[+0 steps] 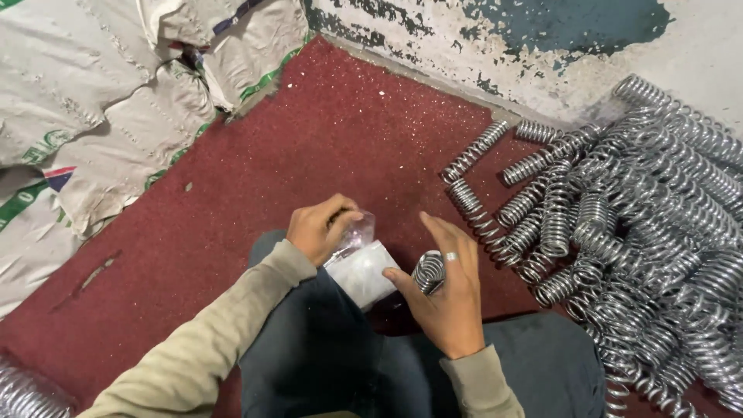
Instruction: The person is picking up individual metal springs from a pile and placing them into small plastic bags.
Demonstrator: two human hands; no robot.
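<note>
A small clear plastic bag [360, 263] sits between the two hands, just above the person's dark trouser knee [325, 348]. The left hand [319, 228] is curled shut around the bag's crumpled top, gripping it at the upper edge, while the lower part of the bag hangs below, whitish and full-looking; what is inside cannot be made out. The right hand [449, 294] is just beside the bag, its fingers spread and straight, with a short metal spring [428, 271] lying against the palm near the thumb, touching the bag's right side. To the right, a large pile of springs [642, 217] lies on the red carpet floor [255, 178], well apart from the bag. Woven sacks [93, 116] are stacked at upper left.
</note>
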